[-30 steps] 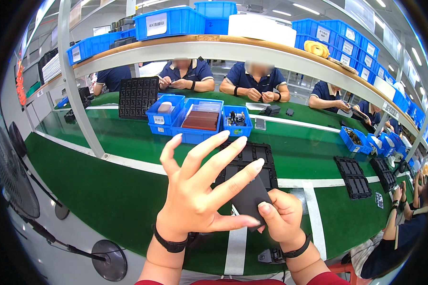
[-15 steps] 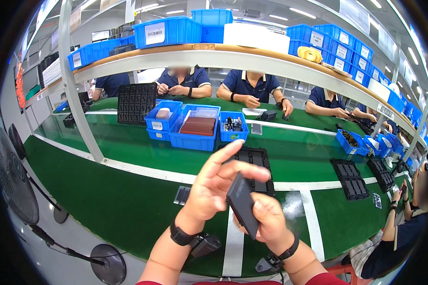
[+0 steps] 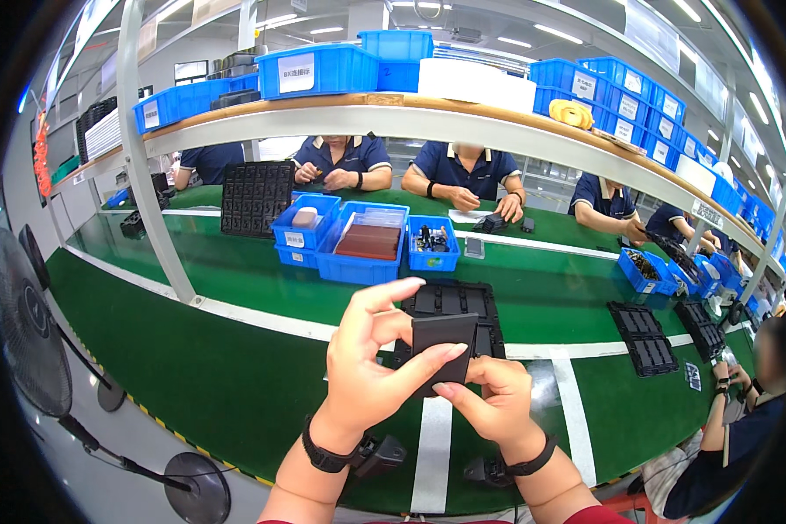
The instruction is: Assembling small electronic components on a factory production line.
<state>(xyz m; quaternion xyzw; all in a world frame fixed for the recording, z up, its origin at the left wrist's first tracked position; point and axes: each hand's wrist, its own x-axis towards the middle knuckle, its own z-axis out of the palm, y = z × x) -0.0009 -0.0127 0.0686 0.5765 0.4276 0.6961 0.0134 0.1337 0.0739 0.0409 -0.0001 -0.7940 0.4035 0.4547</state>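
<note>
Grip is closed on a flat black piece [image 3: 445, 332], left hand [image 3: 367, 371] at its eight o'clock, right hand [image 3: 502, 403] at four; slackened pinch could drop it benchward.

White labels [image 3: 296, 73] on blue bins [image 3: 342, 72], shelf edge [image 3: 393, 120]
</note>
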